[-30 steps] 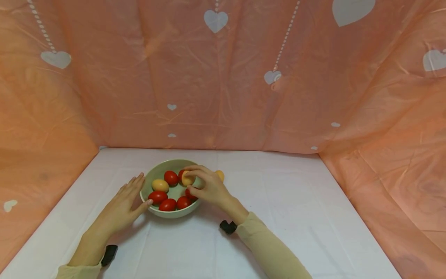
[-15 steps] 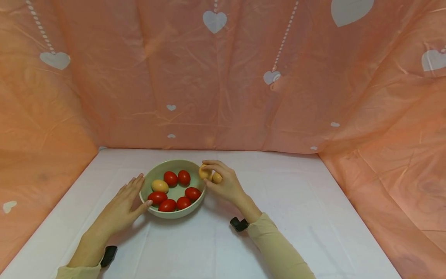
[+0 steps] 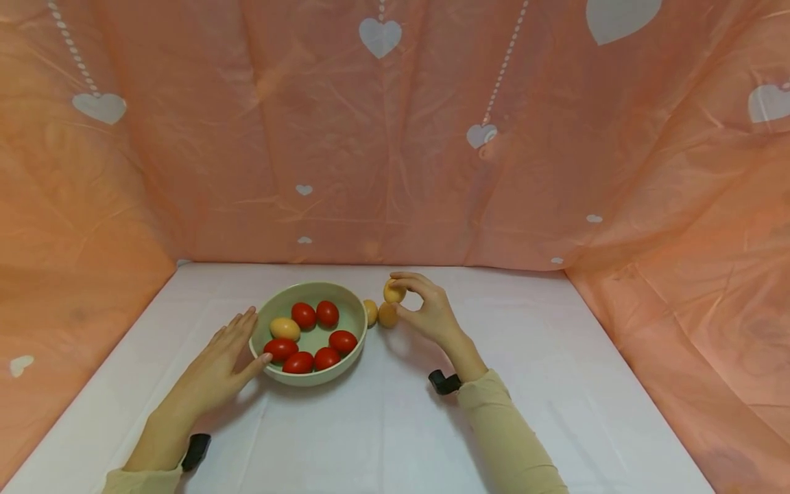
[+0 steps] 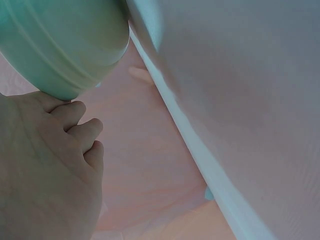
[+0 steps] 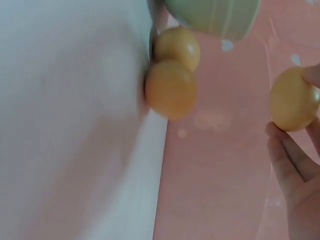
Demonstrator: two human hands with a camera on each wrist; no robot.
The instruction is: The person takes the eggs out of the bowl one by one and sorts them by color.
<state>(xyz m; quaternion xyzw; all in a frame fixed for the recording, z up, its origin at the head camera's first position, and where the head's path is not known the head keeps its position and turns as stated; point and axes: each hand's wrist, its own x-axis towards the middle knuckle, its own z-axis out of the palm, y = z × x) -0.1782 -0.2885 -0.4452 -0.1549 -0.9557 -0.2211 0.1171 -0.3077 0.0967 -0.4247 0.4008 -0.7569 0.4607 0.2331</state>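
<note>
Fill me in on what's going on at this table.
A person's right hand pinches a yellow oval piece, possibly a tomato, and holds it above the white table. Two more yellow ovals lie on the table just right of the pale green bowl. The left hand rests against the bowl's left side, with its thumb at the rim. In the bowl are six red ovals and one yellow one.

A white, faintly creased tabletop point(image 3: 370, 432) carries a pale green bowl point(image 3: 316, 337), standing upright. Directly on the surface to the bowl's right, one yellow egg-shaped object point(image 3: 371, 312) lies just beside it; a second yellow object point(image 3: 388, 315) lies slightly farther out.
</note>
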